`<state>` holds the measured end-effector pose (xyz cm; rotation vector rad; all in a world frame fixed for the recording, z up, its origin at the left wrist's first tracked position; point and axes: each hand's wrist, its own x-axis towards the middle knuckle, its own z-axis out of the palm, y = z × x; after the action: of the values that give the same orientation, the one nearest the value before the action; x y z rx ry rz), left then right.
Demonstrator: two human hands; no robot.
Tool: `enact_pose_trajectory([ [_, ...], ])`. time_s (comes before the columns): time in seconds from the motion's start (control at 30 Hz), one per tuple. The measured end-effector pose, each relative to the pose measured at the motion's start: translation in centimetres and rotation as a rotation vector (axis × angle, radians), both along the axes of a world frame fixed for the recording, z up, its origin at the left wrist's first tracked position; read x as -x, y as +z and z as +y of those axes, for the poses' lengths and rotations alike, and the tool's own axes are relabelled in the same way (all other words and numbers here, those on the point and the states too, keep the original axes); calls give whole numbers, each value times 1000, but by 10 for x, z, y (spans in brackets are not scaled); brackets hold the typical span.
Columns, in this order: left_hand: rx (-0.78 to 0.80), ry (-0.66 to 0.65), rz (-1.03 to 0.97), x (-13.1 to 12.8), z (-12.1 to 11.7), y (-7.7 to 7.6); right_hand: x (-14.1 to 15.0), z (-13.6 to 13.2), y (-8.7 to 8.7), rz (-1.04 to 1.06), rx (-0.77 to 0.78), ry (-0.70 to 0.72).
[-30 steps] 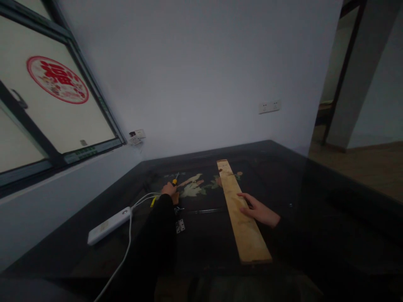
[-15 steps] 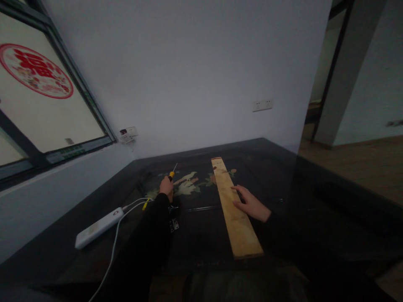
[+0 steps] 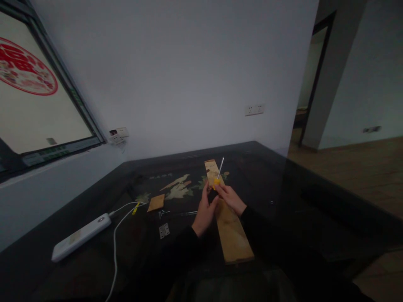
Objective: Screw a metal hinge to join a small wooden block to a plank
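A screwdriver with a yellow and black handle is between my two hands above a long wooden board. Its metal shaft tilts up and away to the right. My left hand curls around the handle from the left. From the right, the fingers of my right hand close on the yellow part. The handle's lower end is mostly hidden by the fingers. To the left of my hands lie a metal hinge, small metal pieces too blurred to identify, and a small square wooden piece.
A white oblong device with a white cable lies on the left of the dark table. A yellow tag sits by the cable. The wall stands behind the table, with a window at the left.
My left hand has brought the screwdriver rightward from the table's left side to over the board. My right hand has left the board's surface and joined it at the handle. The small wooden square is now uncovered.
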<state>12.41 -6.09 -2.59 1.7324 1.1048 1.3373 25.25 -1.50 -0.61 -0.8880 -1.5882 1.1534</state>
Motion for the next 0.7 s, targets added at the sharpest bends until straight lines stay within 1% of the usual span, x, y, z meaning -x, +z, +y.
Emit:
enact_pose_trajectory([
  [0.07,-49,-8,16,-2,-4,-2,-2,-2,-3,10,19,-5],
  [0.13,-63,-16,20,-2,-5,-2,-2,-3,-4,43,43,-4],
  [0.2,-59,-31,22,-1,-4,-2,-1,-5,-4,109,78,-2],
  [0.3,-15,-76,-25,3,0,-2,-2,-7,0,233,150,-1],
  [0.37,15,-74,-40,6,4,-3,-7,-4,2,295,173,-39],
  [0.43,17,-30,-13,9,11,-6,-16,2,3,309,163,-118],
  [0.5,-5,27,38,13,18,-11,-28,11,2,227,130,-216],
  [0.53,-20,52,70,15,21,-14,-34,17,1,129,109,-269],
  [0.6,-45,84,154,18,25,-20,-46,27,-2,-141,86,-366],
  [0.7,-37,95,272,21,27,-24,-58,36,-8,-387,92,-420],
])
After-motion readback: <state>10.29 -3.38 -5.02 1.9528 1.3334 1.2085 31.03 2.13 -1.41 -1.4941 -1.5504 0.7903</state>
